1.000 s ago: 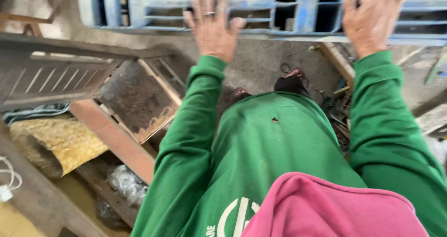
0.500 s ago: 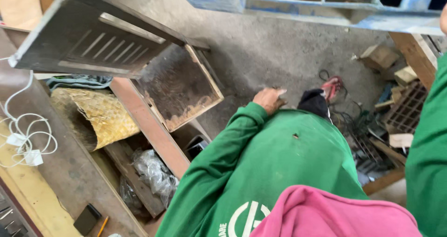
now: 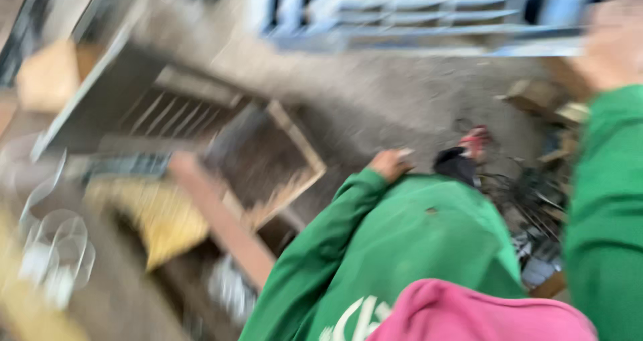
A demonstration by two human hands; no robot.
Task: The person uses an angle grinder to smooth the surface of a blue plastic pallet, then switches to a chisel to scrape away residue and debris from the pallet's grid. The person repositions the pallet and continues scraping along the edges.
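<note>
I see green sleeves (image 3: pixel 315 247) — pink cloth (image 3: pixel 482 314), pale blue rack (image 3: pixel 415 19), grey floor (image 3: pixel 402 93), yellow patterned mat (image 3: pixel 161 214), reddish-brown beam (image 3: pixel 228 227).

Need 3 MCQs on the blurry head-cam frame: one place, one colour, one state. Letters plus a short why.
1. Where is the left hand?
A. low, at the front of the green top
B. on the blue rails
C. in the wooden tray

2. What colour are the sleeves?
A. red
B. green
C. grey

3. Does the left hand have anything in its grip?
A. a hammer
B. a cable
C. too blurred to tell

Answers:
1 A, it sits at the far end of the green top, beside a dark shape.
2 B, both arms are green.
3 C, motion blur hides the fingers.
</note>
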